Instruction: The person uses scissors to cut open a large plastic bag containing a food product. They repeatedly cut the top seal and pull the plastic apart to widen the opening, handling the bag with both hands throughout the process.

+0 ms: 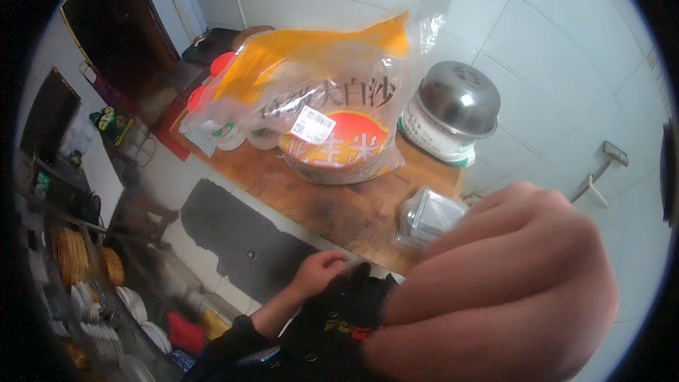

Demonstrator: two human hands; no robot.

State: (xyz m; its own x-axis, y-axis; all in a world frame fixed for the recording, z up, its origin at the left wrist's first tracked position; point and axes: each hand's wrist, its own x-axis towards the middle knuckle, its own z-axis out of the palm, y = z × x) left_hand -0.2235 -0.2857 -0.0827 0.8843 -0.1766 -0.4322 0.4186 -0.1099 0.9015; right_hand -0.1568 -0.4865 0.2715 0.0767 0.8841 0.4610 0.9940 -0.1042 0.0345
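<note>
Close to the camera, my right hand (509, 286) fills the lower right, blurred, its fingers curled; whether it holds anything is hidden. My left hand (321, 273) hangs by the table's near edge, fingers loosely bent, with nothing seen in it. On the wooden table (329, 207) stands a large clear plastic bag (329, 85) with orange print and a white label, over what looks like a round bowl. A clear plastic container (432, 215) lies near the right hand. Behind it, an upturned steel bowl (461, 98) rests on a white container or sack (435, 132) with green print.
Jars with red lids (223, 63) stand at the table's left end. A dark mat (238, 239) lies on the tiled floor. Shelves at the lower left hold stacked white plates (101, 337). A tiled wall (557, 90) rises behind, with a handled tool (612, 154) against it.
</note>
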